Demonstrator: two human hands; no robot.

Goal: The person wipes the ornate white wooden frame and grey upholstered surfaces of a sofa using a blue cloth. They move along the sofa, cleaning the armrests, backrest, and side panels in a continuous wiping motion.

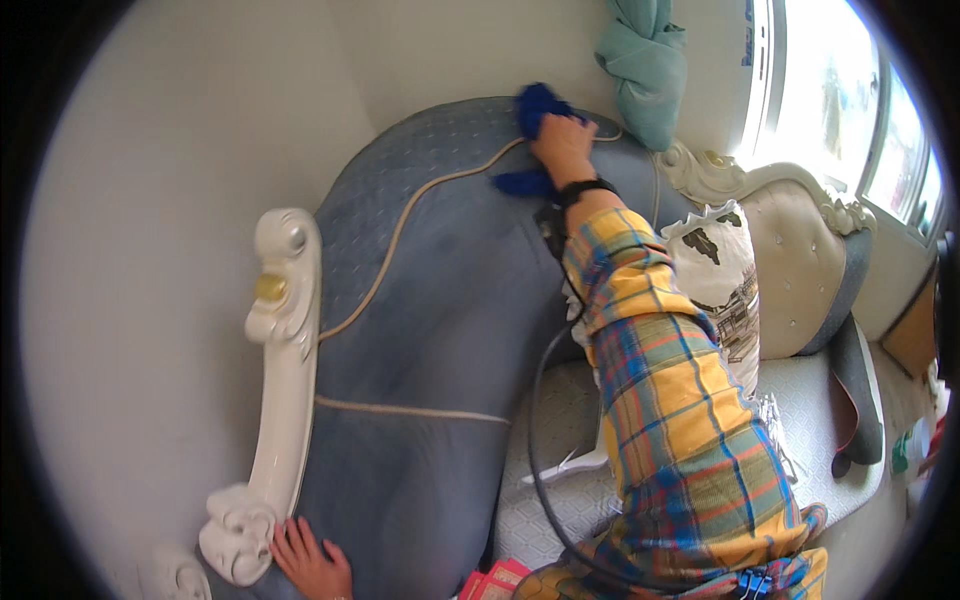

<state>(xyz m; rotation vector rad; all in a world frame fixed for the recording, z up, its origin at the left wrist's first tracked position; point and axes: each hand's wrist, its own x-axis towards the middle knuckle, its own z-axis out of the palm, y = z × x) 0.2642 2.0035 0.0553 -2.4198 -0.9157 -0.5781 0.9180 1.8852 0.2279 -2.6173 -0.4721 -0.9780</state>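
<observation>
My right hand reaches far forward and presses a dark blue cloth against the top of a grey-blue covered sofa back. The cloth bunches out on both sides of the hand; my fingertips are partly hidden in it. A beige cord runs along the cover and passes by the cloth. At the lower left my left hand lies with its fingers apart, touching the scrolled lower end of a white carved armrest and the grey-blue cover. It holds nothing.
A teal knotted curtain hangs just right of the cloth. Right of my arm stand a printed cushion and a tufted cream backrest. White hangers lie on the seat. A black cable hangs beside my sleeve. Red packets lie near me.
</observation>
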